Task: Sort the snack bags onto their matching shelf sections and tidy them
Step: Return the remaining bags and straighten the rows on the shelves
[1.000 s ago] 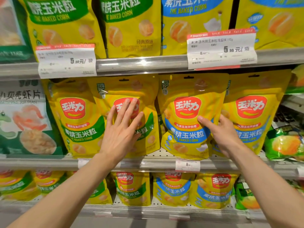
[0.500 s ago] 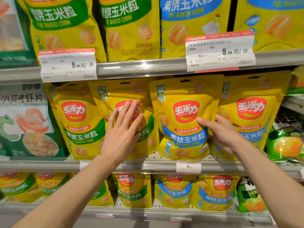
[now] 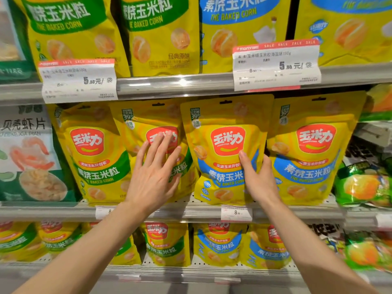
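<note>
Yellow baked-corn bags stand in a row on the middle shelf (image 3: 191,212). Two carry green bands: one at the left (image 3: 93,153) and one beside it (image 3: 148,124). My left hand (image 3: 154,177) presses flat with straight fingers on the second green-band bag. Right of it stands a blue-band bag (image 3: 220,149), lifted forward of the row. My right hand (image 3: 257,177) grips its right edge, thumb on the front and fingers hidden behind. Another blue-band bag (image 3: 314,153) stands further right.
Larger corn bags fill the top shelf behind two sale price tags (image 3: 275,64). A green shrimp-chip bag (image 3: 27,153) sits at the far left, green corn bags (image 3: 360,185) at the far right. The lower shelf holds more green-band and blue-band bags.
The blue-band bag has come forward and left, and my right hand has closed round its right edge. My left hand stays flat on the green-band bag. The view has moved closer.
</note>
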`<state>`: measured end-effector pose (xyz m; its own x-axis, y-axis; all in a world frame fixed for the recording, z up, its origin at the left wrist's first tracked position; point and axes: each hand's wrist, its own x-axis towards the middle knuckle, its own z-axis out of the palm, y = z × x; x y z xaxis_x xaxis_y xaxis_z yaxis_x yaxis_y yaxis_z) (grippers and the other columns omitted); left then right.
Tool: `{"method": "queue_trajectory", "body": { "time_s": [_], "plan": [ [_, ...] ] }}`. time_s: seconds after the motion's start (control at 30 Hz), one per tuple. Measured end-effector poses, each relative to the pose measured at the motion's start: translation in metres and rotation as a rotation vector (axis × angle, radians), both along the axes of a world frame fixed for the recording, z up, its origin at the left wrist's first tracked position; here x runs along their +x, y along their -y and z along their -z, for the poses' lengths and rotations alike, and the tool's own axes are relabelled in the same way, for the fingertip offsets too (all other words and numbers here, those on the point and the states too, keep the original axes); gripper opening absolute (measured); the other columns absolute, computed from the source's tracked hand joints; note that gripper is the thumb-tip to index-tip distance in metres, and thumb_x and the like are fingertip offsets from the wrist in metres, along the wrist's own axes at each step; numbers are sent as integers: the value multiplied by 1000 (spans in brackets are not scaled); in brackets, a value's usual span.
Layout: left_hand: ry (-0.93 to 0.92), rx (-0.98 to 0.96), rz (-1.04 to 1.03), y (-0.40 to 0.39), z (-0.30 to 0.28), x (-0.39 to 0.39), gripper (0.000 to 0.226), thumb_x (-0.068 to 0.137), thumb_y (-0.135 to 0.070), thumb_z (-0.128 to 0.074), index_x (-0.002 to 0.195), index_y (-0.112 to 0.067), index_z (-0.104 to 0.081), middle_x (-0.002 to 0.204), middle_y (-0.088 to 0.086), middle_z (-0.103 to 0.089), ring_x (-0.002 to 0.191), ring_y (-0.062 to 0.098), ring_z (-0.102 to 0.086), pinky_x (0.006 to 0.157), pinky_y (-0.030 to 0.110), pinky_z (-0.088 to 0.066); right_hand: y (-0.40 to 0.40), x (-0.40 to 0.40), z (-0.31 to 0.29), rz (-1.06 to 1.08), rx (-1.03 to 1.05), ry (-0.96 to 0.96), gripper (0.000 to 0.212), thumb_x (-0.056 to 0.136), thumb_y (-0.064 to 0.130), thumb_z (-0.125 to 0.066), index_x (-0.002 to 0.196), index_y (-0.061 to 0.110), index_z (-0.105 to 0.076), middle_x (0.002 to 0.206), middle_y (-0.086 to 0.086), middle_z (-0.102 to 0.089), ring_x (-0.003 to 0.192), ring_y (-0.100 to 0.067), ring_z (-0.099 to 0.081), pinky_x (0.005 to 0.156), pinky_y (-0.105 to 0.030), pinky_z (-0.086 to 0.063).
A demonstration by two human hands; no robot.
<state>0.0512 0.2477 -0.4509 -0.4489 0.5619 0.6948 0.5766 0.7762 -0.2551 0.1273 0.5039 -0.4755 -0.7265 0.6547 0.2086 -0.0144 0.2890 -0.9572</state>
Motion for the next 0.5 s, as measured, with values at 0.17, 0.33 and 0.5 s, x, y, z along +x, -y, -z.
{"method": "queue_trajectory", "body": {
  "time_s": [0.17, 0.33, 0.5],
  "plan": [
    [45, -19, -58, 5, -3, 6, 79, 87, -39, -78, 154, -12, -46, 170, 19, -22, 158, 38, -17, 124, 61, -22, -5, -4, -4, -46, -89, 156, 119, 73, 98, -39, 164, 25, -17, 169, -1, -31, 151, -31, -37, 115, -61, -41],
    [97, -41, -76, 5, -4, 13, 78, 90, -42, -74, 156, -13, -44, 171, 18, -19, 159, 37, -14, 125, 61, -22, 0, 2, -1, -7, -56, 174, 116, 79, 94, -35, 166, 23, -8, 173, -2, -20, 152, -33, -36, 120, -59, -36],
    [154, 30, -49, -6, -11, 36, 71, 94, -41, -68, 156, -15, -43, 170, 17, -21, 158, 36, -18, 126, 56, -21, 3, 22, 0, 33, 142, 168, 96, 95, 76, -42, 166, 18, -12, 173, -5, -20, 158, -29, -23, 124, -49, -25]
  ]
}}
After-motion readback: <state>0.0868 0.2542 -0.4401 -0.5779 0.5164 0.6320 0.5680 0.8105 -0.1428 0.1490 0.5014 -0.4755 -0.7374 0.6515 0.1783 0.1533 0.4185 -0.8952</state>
